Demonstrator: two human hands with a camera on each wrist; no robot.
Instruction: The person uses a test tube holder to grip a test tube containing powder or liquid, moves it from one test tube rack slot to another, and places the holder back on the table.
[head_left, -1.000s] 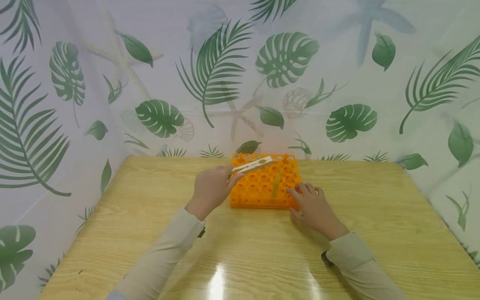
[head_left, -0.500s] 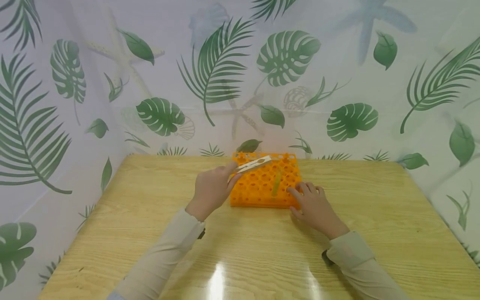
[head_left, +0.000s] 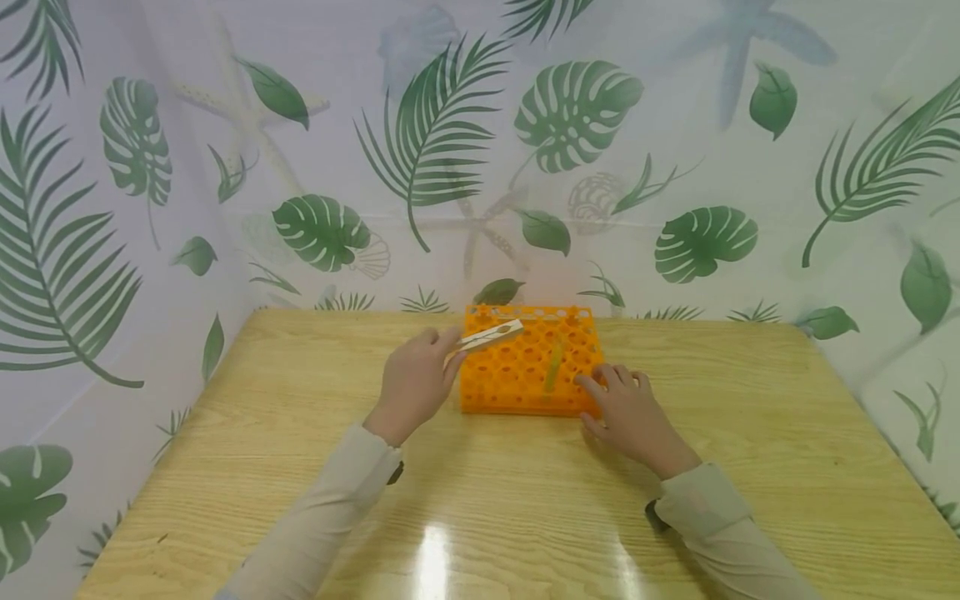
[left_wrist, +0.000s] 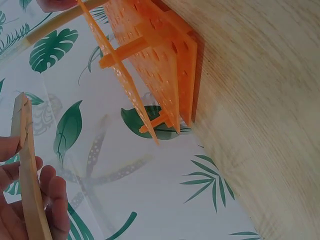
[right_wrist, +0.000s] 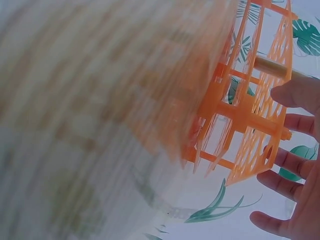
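Observation:
An orange test tube rack (head_left: pixel 510 379) stands near the table's back edge, with a slanted tube of yellowish contents (head_left: pixel 554 362) in its right half. My left hand (head_left: pixel 416 383) holds a wooden test tube clamp (head_left: pixel 495 334) by one end; its other end points right, over the rack's upper left part. In the left wrist view, thumb and fingers wrap the clamp (left_wrist: pixel 28 170), which is apart from the rack. My right hand (head_left: pixel 637 423) grips the rack's front right corner, fingers bent over the top. In the right wrist view, its thumb overlaps the perforated top plate (right_wrist: pixel 272 112).
The wood-grained table (head_left: pixel 480 500) extends on both sides of the rack and in front of it. A white cloth wall with green leaf prints (head_left: pixel 465 167) rises right behind the table's back edge and along both sides.
My left hand has drawn back slightly to the left and toward me, carrying the clamp further from the tube. My right hand and the rack have stayed in place.

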